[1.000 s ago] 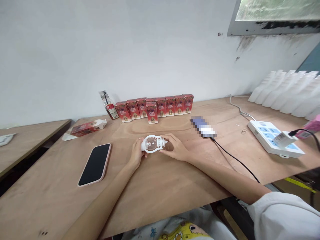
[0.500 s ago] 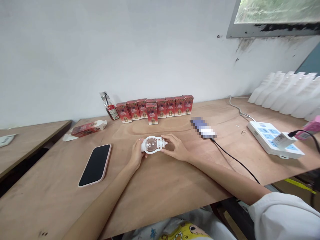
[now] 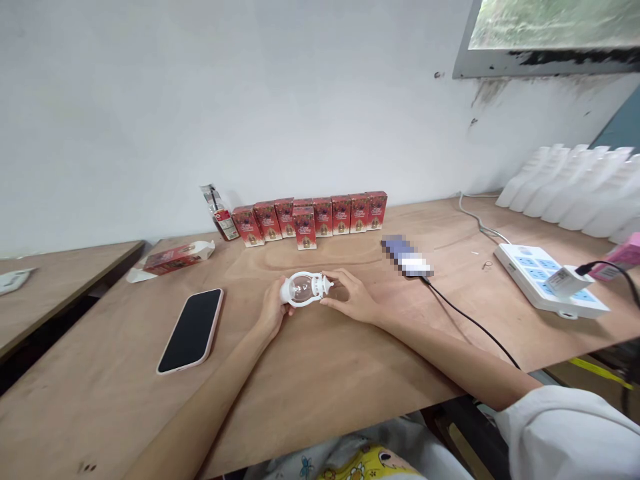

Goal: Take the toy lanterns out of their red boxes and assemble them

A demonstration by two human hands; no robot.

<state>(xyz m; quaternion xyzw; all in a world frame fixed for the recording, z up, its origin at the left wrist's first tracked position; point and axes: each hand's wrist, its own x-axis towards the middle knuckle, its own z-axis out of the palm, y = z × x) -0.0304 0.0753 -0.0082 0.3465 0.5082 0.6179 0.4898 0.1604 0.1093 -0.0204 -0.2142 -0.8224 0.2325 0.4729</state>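
A small white lantern point(image 3: 302, 289) with a clear, rounded middle lies sideways between my hands, above the wooden table. My left hand point(image 3: 274, 305) is closed around its base at the left. At the right, the thumb and fingers of my right hand point(image 3: 353, 297) grip the lantern's narrow top end. Part of the base is hidden by my left fingers. Beyond my hands, several red printed boxes point(image 3: 341, 215) stand in a row, with one red box point(image 3: 305, 229) set in front of the others.
A black-screened phone point(image 3: 191, 331) lies left of my forearm. Behind it are an opened red box point(image 3: 173, 259) and a bottle point(image 3: 223, 221). To the right are a pixelated device point(image 3: 406, 256) on a black cable, a power strip point(image 3: 537, 275) and white plastic pieces point(image 3: 575, 190).
The lantern has tilted very slightly, its top end a little farther from me. Both hands keep their hold, and the other things stay where they were.
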